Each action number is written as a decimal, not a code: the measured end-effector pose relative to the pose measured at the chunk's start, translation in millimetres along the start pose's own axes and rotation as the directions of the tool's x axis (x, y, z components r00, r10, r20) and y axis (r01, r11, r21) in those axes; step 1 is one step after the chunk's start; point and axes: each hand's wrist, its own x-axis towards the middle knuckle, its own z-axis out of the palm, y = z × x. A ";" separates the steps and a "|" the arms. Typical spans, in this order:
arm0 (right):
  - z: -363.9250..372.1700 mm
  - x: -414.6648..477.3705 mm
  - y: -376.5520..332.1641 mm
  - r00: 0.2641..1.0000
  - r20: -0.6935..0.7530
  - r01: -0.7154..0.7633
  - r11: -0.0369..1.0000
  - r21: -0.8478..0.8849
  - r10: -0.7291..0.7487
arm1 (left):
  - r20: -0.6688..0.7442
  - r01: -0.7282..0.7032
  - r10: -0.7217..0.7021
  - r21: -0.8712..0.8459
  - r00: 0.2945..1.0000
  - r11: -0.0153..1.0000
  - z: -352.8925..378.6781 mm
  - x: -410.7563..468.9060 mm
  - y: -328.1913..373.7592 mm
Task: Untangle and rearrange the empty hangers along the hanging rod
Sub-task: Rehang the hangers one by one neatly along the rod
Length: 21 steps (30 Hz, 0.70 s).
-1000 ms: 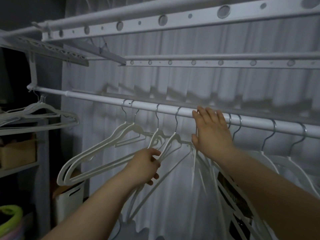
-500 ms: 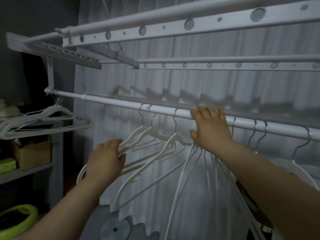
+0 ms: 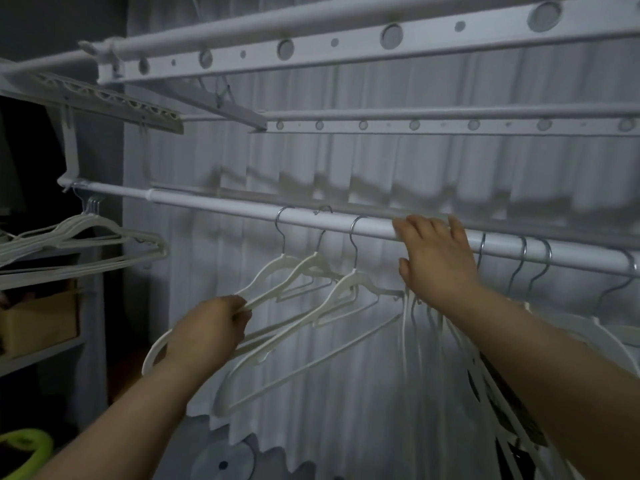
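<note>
Hangers: 3 white hangers (image 3: 346,282) hang by metal hooks from the middle of the hanging rod (image 3: 225,206), tilted, with their arms crossing one another.
Left hand: the left hand (image 3: 207,327) pinches the lower arm of the leftmost hanger (image 3: 266,278) – fingers curled tight round it.
Right hand: the right hand (image 3: 436,261) lies on the rod just right of those 3, fingers stretched across it, thumb spread below – not clenched.
Bundle: a tight bunch of hangers (image 3: 415,327) hangs straight down under the right palm.
Further right: 4 more hooks (image 3: 523,258) sit spaced on the rod.
Far left: a cluster of hangers (image 3: 69,233) hangs at the rod's end.
Behind: a pleated white curtain (image 3: 346,168).
Above: perforated white rails (image 3: 346,43).
Left edge: a shelf with a cardboard box (image 3: 38,323).
</note>
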 end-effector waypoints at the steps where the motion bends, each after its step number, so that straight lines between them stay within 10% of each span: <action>1: -0.1 -1.0 1.2 1.000 0.004 0.003 1.000 0.000 -0.003 | 0.013 -0.004 0.004 -0.017 1.000 1.000 1.1 3.6 3.2; 21: 0.6 -34.7 -22.5 0.950 -0.140 0.301 0.936 0.184 -0.278 | 0.131 0.218 -0.213 -0.022 0.968 0.976 -18.8 -77.5 -25.2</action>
